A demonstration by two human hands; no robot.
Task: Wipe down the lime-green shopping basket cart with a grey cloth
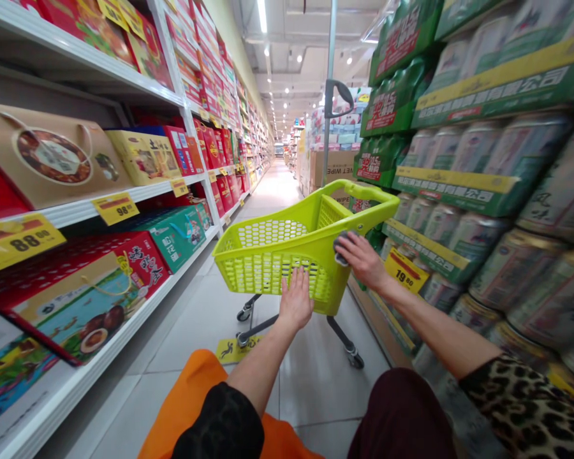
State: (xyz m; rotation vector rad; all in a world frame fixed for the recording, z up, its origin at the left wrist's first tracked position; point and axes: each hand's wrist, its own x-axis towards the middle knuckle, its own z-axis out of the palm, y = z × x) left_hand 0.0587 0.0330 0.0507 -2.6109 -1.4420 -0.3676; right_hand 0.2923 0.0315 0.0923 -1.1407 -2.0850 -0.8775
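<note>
Mid supermarket aisle (277,191), left hand (295,299) lies flat and open on a lime-green shopping cart (263,268) (right hand (358,258) closed on its rim).

The shopping cart (358,190) is lime-green moulded plastic, smooth with a soft sheen, on dark metal legs (339,335). Beneath it, the floor tiles (205,319) are glossy pale ceramic. Left of it – white painted-metal shelves (71,213) holding matt kraft-paper gift boxes (48,153); right of it – shiny metal cans (511,268) beside green packs (397,108) in glossy plastic film.
</note>
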